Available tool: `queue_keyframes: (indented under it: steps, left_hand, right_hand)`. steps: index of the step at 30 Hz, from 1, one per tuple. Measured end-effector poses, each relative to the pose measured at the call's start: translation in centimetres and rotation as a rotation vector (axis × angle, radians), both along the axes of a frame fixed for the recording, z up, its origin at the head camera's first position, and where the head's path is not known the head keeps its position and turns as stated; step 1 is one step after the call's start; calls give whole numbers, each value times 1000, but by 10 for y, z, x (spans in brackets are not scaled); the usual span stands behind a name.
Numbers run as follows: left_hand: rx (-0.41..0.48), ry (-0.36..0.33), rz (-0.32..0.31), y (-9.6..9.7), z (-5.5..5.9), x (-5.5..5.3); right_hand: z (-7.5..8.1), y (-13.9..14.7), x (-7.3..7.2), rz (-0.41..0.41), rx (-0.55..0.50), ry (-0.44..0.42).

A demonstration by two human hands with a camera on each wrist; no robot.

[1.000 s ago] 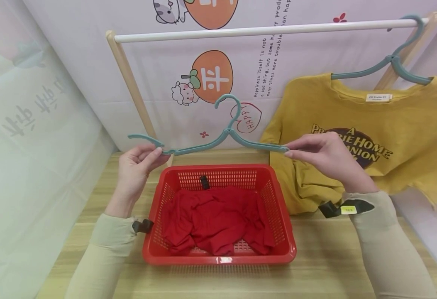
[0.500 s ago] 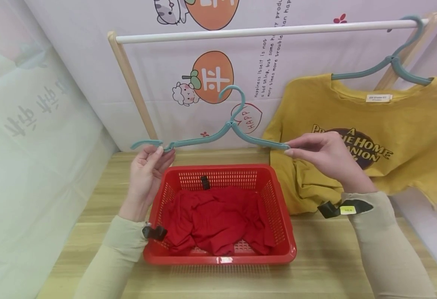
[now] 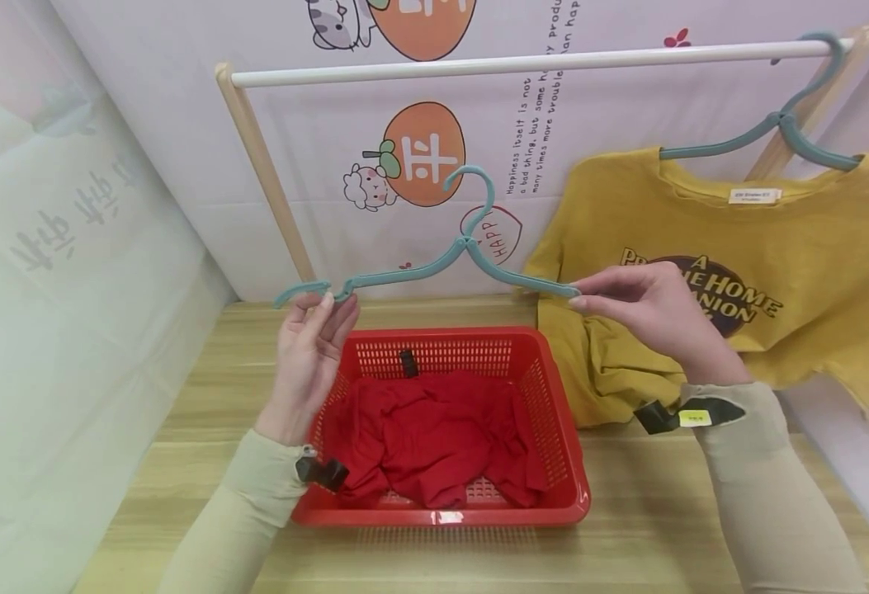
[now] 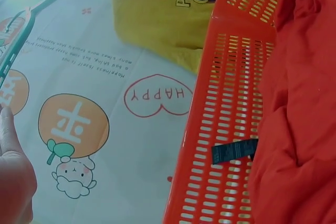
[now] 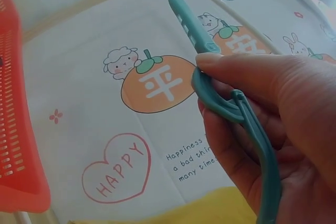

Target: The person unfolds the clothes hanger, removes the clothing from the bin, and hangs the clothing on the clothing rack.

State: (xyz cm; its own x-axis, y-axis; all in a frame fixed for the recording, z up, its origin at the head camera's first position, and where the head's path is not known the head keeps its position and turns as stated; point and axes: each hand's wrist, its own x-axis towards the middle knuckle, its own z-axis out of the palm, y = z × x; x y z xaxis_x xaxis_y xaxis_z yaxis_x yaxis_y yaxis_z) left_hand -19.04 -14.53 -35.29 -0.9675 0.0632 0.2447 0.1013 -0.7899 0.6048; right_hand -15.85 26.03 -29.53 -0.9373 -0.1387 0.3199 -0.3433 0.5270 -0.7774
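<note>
A teal folding clothes hanger is held level above the basket, its hook pointing up. My left hand pinches its left end between thumb and fingers, and a jointed end piece sticks out leftward past the fingertips. My right hand pinches the opposite end. In the right wrist view the other end piece folds back at its hinge into that palm. Below the hanger, a crumpled red garment lies in the red basket.
Behind stands a rack with a white rail and wooden posts. At its right end a second teal hanger carries a yellow T-shirt, whose hem reaches the wooden table. A black piece shows on the basket's back wall.
My left hand has moved rightward, bringing the hanger's left end with it. The hook has shifted right and up. My right hand stays in nearly the same place.
</note>
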Motion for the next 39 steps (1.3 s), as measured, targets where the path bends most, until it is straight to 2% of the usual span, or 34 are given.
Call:
queue_keyframes:
  steps: [4, 14, 21, 32, 39]
  left_hand:
    - [-16, 19, 12, 0, -1, 0]
    - [-72, 5, 24, 3, -7, 1]
    - [-72, 9, 9, 8, -9, 2]
    - [-76, 23, 0, 17, -11, 6]
    - [-59, 26, -33, 24, -12, 8]
  right_hand:
    - [2, 4, 1, 16, 18, -35]
    - [10, 5, 2, 25, 49, -155]
    - [14, -3, -1, 43, 58, -148]
    - [26, -35, -21, 93, 50, -100]
    - [36, -61, -30, 60, 41, -148]
